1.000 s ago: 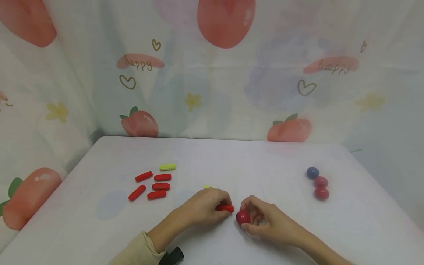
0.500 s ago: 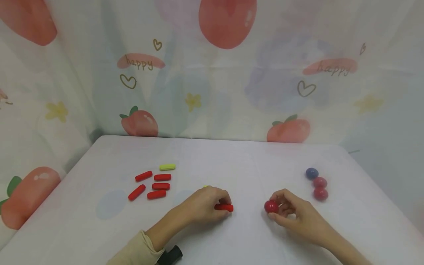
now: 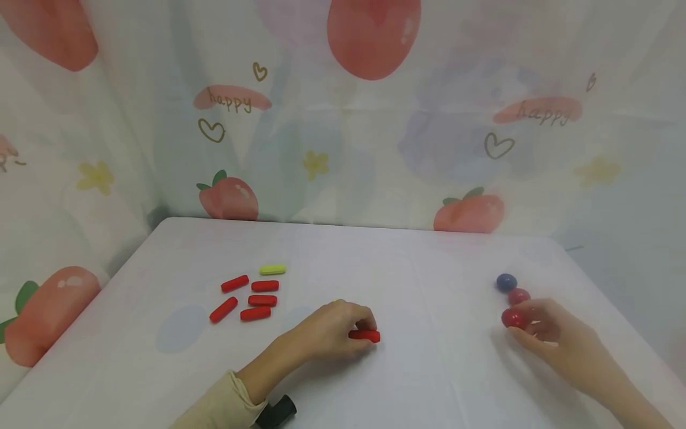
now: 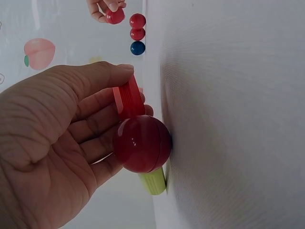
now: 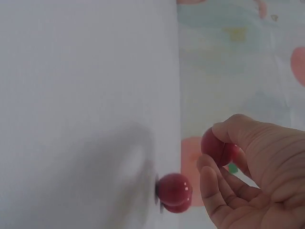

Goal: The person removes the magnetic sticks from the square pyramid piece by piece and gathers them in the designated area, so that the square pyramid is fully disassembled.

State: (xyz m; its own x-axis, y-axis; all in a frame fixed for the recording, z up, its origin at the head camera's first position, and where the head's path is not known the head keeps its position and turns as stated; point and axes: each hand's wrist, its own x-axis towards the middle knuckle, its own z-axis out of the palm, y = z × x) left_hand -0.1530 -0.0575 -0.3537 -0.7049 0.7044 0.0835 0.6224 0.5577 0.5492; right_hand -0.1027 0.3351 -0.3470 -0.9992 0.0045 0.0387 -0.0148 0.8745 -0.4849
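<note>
My left hand (image 3: 329, 333) pinches a short red ribbed stick (image 3: 364, 336) low over the table. In the left wrist view, a dark red ball (image 4: 142, 143) sits beside the palm, in front of a yellow-green stick (image 4: 153, 183); the head view hides that ball. At the right, my right hand (image 3: 568, 342) pinches a shiny red ball (image 3: 512, 318) between thumb and fingertips, raised off the table. Just behind it are a red ball (image 3: 518, 296) and a blue ball (image 3: 506, 282). Another red ball (image 5: 174, 189) stands below the hand in the right wrist view.
Several red sticks (image 3: 262, 301) and a yellow-green stick (image 3: 273, 270) lie on the left of the white table (image 3: 429, 268). A black cylindrical object (image 3: 281, 411) shows by the left sleeve. A printed curtain (image 3: 364, 137) hangs along the table's back edge.
My right hand has carried the red ball from beside my left hand rightward to the row of balls. The left hand has stayed in place, holding the red stick.
</note>
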